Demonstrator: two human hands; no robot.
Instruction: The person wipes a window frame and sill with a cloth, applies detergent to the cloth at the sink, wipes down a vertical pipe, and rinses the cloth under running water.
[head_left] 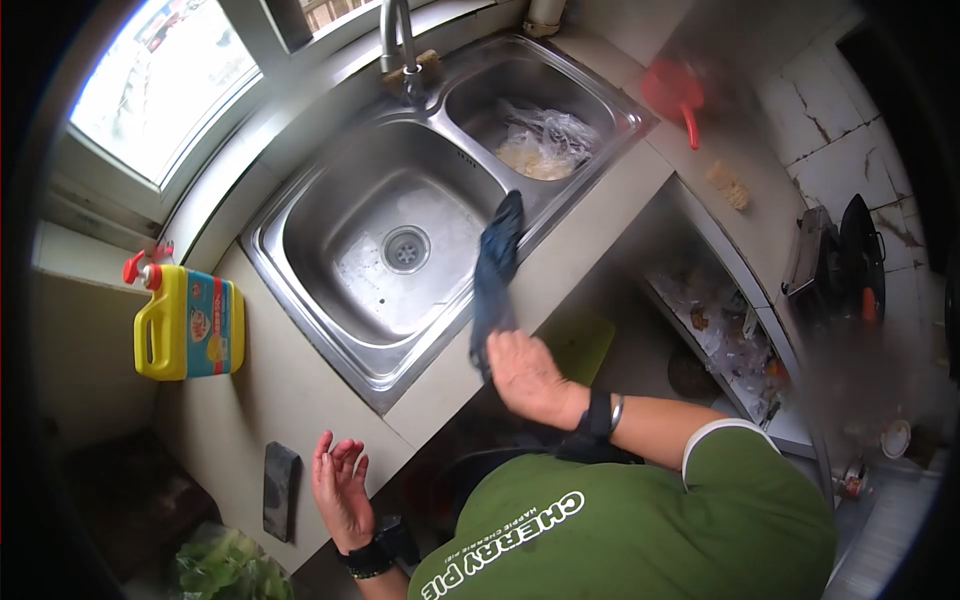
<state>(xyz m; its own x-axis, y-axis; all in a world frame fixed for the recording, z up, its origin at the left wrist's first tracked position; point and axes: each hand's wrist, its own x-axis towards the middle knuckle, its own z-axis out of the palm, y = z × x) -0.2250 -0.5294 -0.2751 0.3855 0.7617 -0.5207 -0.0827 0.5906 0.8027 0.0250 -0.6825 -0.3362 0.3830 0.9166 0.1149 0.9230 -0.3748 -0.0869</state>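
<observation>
A dark blue cloth (494, 270), long and bunched, stretches over the front rim of the sink (420, 375) and the counter edge. My right hand (530, 375) has its fingers closed on the near end of this cloth. Off to the left, above the counter's front edge, my left hand (342, 492) is raised with its fingers apart and nothing in them. Nearest to it on the counter lies a dark rectangular block (281, 490).
A yellow pump jug (190, 325) stands left of the sink. The faucet (408, 75) rises behind it. Crumpled plastic (550, 140) lies in the right basin. A red ladle-like scoop (675, 95) sits at right, with leafy greens (230, 565) at lower left. A cabinet below is open.
</observation>
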